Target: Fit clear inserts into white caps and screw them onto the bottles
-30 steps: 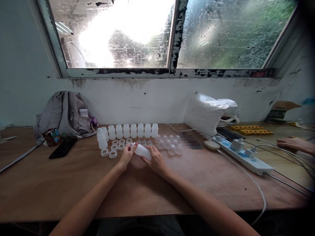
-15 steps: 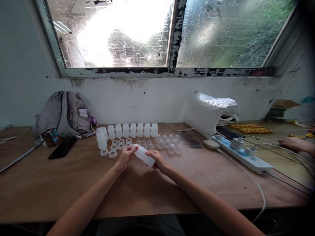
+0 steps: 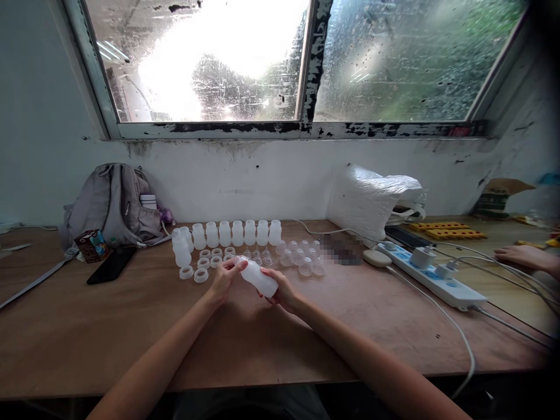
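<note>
A frosted white baby bottle [image 3: 259, 279] lies tilted between my two hands, above the table. My left hand [image 3: 224, 279] is closed on its upper left end, where something clear shows; my fingers partly hide that end. The lower right end rests in my right hand [image 3: 283, 290], its fingers wrapped round the body. Just behind stand several empty bottles [image 3: 237, 233] in a row. Several white collar rings [image 3: 201, 275], some clear nipples [image 3: 266, 257] and several clear dome caps [image 3: 305, 267] sit between that row and my hands.
At the left are a grey backpack [image 3: 114, 204], a small carton [image 3: 93, 245] and a black phone [image 3: 110, 267]. A power strip [image 3: 437, 280] with cables, a round white device [image 3: 377, 258] and a white bag [image 3: 363, 201] occupy the right. Another person's hand [image 3: 520, 255] rests at the far right.
My right hand has shifted its grip slightly on the bottle, and more of the bottle's body shows. My left hand stays at the upper end.
</note>
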`<state>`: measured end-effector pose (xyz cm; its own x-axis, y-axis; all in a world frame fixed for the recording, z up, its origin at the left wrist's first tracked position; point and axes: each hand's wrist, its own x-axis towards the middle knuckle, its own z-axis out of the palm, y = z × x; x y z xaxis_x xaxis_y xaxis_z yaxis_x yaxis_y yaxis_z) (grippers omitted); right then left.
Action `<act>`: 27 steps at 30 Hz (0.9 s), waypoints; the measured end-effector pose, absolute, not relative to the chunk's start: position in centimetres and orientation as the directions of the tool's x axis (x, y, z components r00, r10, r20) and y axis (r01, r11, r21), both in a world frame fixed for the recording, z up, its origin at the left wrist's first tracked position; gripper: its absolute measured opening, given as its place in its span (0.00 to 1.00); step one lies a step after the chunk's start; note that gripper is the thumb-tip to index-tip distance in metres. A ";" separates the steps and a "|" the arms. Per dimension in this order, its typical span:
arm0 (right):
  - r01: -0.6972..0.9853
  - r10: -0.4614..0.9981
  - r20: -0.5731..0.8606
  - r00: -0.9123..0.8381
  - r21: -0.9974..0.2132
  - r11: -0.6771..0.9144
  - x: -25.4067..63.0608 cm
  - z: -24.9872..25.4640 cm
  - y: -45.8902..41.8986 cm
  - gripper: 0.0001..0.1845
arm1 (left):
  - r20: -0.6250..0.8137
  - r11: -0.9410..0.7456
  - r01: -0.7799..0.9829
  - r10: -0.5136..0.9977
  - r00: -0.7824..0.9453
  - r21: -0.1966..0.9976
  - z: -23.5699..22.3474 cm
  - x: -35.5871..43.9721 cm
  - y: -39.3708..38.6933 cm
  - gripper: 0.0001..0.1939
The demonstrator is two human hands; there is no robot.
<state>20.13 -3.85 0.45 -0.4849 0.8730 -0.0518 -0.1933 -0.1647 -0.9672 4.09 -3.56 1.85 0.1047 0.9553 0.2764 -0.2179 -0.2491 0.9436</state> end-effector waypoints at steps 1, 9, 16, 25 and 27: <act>-0.185 0.875 -0.045 -0.483 -0.971 -0.151 20.0 0.4 -4.0 0.21 | 0.272 -0.247 -0.225 0.958 0.088 0.943 1.8 4.1 -3.4 0.15; -0.071 0.887 0.040 -0.460 -0.997 0.008 19.5 0.2 -3.8 0.21 | 0.089 -0.063 -0.184 0.986 0.140 0.981 0.6 4.5 -2.7 0.25; 0.491 0.825 0.436 -0.358 -0.664 0.564 21.7 0.0 -1.3 0.18 | 0.134 -0.107 -0.164 0.977 0.166 0.981 1.0 4.5 -3.1 0.20; 0.954 0.746 0.659 -0.096 -0.151 0.257 27.0 -0.6 2.9 0.13 | 0.139 -0.117 -0.142 0.978 0.158 0.983 1.0 4.5 -3.0 0.23; 0.963 0.758 0.645 -0.097 -0.130 0.234 27.2 -0.9 3.1 0.14 | 0.160 -0.138 -0.136 0.972 0.172 0.981 1.2 4.5 -3.3 0.22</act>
<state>27.23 3.13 -0.89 -0.0969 0.7580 0.6451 0.9635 0.2340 -0.1302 4.53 -3.26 1.25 0.1716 0.9721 0.1601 -0.1359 -0.1376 0.9811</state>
